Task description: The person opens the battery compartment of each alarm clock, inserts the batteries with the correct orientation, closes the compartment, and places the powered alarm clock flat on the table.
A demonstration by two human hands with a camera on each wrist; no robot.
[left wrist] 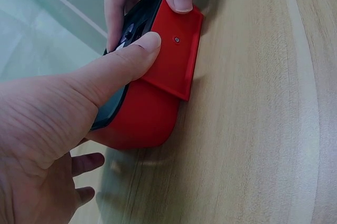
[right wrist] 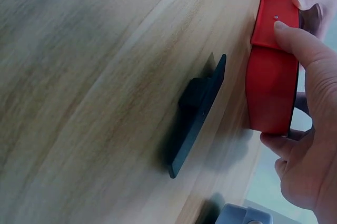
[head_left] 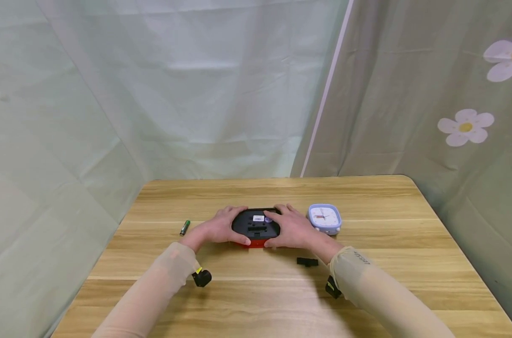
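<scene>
A red, oval-ended device (head_left: 257, 243) with a black back panel (head_left: 256, 227) facing up is held between both hands over the table. The panel carries a white barcode label, a round purple sticker and a recessed slot. My left hand (head_left: 222, 228) grips the device's left end, thumb on the red front side (left wrist: 167, 50) near a small screw. My right hand (head_left: 295, 230) grips the opposite end, its thumb (right wrist: 289, 35) on the same red side. Just in front of the right hand, a small black cover (head_left: 307, 262) lies on the table.
A light-blue alarm clock (head_left: 324, 218) stands right of the right hand. One green-and-black battery (head_left: 185, 228) lies left of the left hand. The wooden table (head_left: 247, 300) ends at a curtain (head_left: 222, 94) hanging behind its far edge.
</scene>
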